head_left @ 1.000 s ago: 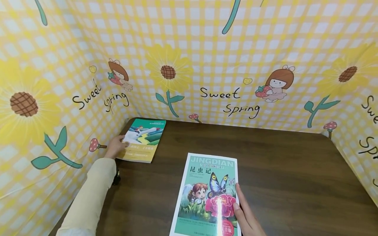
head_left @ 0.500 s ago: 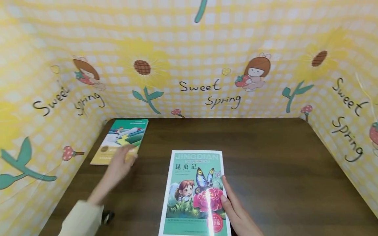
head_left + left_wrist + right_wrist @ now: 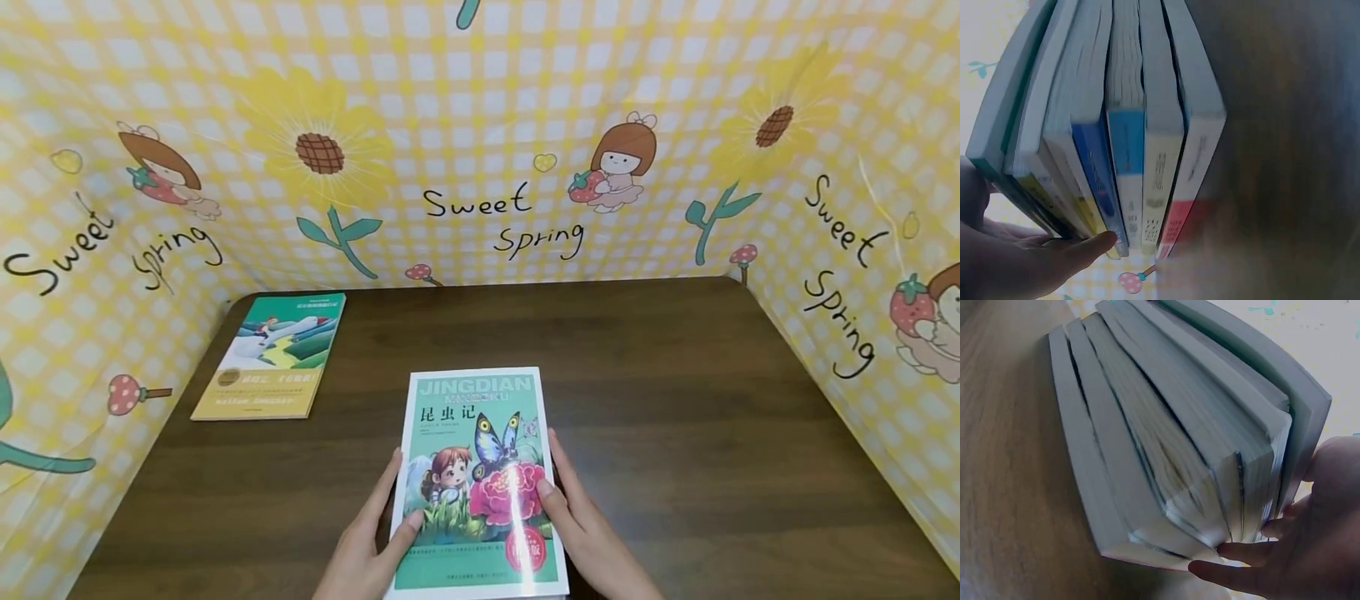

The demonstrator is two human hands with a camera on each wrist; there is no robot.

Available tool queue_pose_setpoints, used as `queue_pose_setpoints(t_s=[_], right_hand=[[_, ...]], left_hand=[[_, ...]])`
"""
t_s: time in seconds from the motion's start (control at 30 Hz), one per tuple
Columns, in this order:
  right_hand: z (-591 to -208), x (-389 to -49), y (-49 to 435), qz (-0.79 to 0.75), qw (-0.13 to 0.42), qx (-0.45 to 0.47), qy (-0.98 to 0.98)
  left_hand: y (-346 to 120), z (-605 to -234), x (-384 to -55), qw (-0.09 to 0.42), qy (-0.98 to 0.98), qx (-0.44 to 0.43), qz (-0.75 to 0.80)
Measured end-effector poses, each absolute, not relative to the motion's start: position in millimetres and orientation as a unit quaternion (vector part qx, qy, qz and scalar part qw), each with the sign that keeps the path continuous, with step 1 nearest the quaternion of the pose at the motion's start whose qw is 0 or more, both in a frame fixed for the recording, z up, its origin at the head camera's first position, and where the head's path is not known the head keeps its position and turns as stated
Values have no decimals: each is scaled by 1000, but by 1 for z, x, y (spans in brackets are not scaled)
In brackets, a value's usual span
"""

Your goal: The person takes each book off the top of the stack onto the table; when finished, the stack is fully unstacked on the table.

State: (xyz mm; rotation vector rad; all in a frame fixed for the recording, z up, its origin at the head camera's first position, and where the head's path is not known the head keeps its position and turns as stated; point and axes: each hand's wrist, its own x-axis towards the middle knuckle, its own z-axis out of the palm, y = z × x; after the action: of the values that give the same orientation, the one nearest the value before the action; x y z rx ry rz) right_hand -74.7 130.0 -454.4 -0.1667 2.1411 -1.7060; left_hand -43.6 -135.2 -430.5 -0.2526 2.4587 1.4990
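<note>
Pointed the title end of the stack of paperback books (image 3: 480, 487) toward the far side, along a near-to-far long axis, at the near middle of the wooden table (image 3: 660, 375). Held it between the left hand (image 3: 362, 546) on its left side and the right hand (image 3: 591, 533) on its right, with straight fingers along the sides and thumbs on the butterfly cover (image 3: 450, 437). Had a green-and-yellow paperback (image 3: 273, 358) face up at the table's far left, well apart.
</note>
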Motion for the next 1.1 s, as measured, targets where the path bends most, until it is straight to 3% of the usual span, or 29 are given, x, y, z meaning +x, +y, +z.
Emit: queue_pose_setpoints(t_s=[0.3,0.6,0.77,1.1], right_hand=[[-452,-76,125,-606,187,-52,771],[-451,-77,126,-593,168,-51,786],[-451,-76,126,-591,158,-55,789],[-453,-72,123,-604,130,-71,783]], left_hand=[[-128,-434,-38,81,790,-100,599],[-119,-413,-35,11,709,-51,703],[-121,-411,-38,23,635,-17,772],[-129,-414,-45,83,602,-55,792]])
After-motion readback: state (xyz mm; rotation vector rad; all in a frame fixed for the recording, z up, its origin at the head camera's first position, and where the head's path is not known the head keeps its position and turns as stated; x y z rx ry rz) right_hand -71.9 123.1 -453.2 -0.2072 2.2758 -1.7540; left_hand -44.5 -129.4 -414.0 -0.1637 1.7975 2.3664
